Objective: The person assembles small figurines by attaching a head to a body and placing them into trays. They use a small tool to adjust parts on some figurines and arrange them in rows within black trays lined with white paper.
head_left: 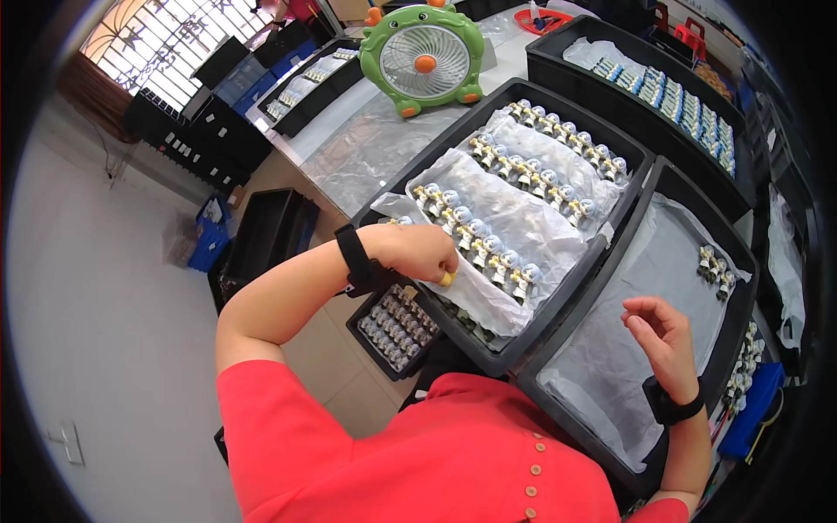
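Observation:
My left hand [420,253] reaches over the near left part of a black tray [514,357]. Its fingers are closed at the edge of a white paper sheet [475,292], with a small yellow bit [447,279] showing at the fingertips. What they hold, if anything, I cannot make out. Rows of small figurines [475,240] with pale blue heads, white bodies and yellow parts lie on the paper. My right hand [661,336] hovers above a second, paper-lined black tray [540,383], thumb and curved fingers apart, holding nothing visible. A few similar figurines [715,272] lie at that tray's far right.
A green animal-shaped fan [425,61] stands beyond the trays. Another black tray [545,65] with blue and white figurines is at the back right. Below the table edge sits a crate of figurines [397,331]. A blue bin [757,410] stands at the right.

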Action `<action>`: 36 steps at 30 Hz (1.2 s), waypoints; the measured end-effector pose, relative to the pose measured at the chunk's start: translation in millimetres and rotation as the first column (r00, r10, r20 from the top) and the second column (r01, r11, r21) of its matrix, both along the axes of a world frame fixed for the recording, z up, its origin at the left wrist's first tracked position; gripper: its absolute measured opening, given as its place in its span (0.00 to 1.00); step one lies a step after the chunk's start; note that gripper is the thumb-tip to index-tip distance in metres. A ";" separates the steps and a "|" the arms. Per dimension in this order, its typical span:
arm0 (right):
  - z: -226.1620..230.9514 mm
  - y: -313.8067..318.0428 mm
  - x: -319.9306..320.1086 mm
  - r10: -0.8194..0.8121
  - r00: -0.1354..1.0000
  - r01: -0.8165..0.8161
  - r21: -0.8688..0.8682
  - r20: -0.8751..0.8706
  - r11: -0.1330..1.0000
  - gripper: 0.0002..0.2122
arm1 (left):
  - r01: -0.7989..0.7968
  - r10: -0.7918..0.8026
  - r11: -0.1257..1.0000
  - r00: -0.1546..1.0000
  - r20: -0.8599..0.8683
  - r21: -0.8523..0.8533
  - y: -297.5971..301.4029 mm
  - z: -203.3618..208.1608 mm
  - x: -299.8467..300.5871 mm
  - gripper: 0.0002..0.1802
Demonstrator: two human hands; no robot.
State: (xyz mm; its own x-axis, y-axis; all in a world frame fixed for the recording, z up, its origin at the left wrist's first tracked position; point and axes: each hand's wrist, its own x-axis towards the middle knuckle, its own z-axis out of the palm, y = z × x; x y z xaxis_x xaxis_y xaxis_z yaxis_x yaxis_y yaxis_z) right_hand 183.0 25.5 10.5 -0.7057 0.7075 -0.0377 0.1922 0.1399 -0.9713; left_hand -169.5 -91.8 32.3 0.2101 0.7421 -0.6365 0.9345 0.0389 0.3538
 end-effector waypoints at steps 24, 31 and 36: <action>16.2 -24.7 -93.9 0.195 0.948 -0.310 0.595 0.251 0.742 0.09 | 0.546 -0.479 0.762 0.837 -0.264 0.348 7.5 -12.3 49.2 0.11; -11.3 -33.2 -129.5 0.118 0.803 -0.536 0.619 0.585 0.575 0.05 | 0.631 -0.549 0.667 0.775 -0.312 0.395 9.6 -29.2 42.2 0.02; -14.3 -26.7 -134.5 0.070 0.830 -0.466 0.619 0.553 0.632 0.05 | 0.615 -0.561 0.673 0.787 -0.257 0.412 9.6 -30.7 33.8 0.03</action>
